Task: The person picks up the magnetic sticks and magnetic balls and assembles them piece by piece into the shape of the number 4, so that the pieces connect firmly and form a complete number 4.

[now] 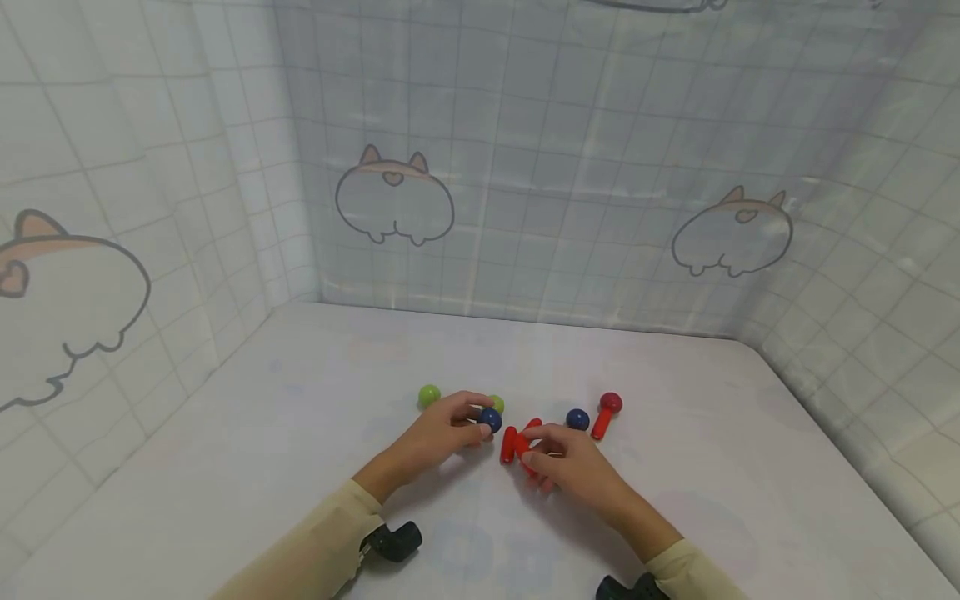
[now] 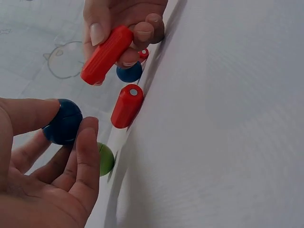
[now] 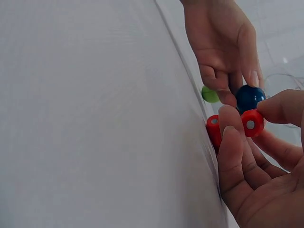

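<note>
In the head view my left hand (image 1: 441, 432) pinches a dark blue ball (image 1: 491, 420) between thumb and fingers. Across from it, my right hand (image 1: 576, 468) holds a red magnetic rod (image 1: 522, 447) by its thumb and fingertips. The right wrist view shows a silver magnet in the end of this rod (image 3: 250, 124), which overlaps the blue ball (image 3: 249, 97) there. Between the hands, a second red rod (image 1: 508, 446) lies on the table. Another red rod (image 1: 533, 423) is partly hidden behind my right fingers.
Two green balls, one at the left (image 1: 429, 396) and one behind my left fingers (image 1: 497, 404), sit on the white table (image 1: 300, 433). Beyond my right hand are another blue ball (image 1: 577, 419) and a red ball (image 1: 611, 402) at the end of a red rod (image 1: 602, 424). Patterned curtains (image 1: 540, 250) surround the table.
</note>
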Demonstrator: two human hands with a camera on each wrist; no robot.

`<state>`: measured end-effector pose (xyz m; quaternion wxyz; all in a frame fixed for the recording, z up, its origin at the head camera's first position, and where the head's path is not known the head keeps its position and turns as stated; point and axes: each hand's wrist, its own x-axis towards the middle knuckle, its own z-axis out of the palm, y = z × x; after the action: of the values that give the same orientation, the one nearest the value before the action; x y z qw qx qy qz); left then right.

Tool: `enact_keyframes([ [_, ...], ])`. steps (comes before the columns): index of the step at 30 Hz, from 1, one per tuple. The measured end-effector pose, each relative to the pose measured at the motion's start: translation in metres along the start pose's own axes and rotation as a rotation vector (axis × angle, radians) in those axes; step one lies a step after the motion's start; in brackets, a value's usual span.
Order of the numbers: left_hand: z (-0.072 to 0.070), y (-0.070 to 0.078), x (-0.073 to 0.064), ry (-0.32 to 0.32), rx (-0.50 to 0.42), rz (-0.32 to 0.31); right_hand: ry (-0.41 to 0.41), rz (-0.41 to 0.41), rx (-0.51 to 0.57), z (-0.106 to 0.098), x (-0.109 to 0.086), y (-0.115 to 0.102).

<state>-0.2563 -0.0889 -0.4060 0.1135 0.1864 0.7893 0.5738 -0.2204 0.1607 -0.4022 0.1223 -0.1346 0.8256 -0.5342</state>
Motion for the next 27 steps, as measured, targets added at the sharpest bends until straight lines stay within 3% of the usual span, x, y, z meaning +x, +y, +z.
enact_keyframes([
  [27, 0.0023, -0.001, 0.0015, -0.036, -0.014, 0.029, -0.029, -0.043, 0.074, 0.0068, 0.0064, -0.0052],
])
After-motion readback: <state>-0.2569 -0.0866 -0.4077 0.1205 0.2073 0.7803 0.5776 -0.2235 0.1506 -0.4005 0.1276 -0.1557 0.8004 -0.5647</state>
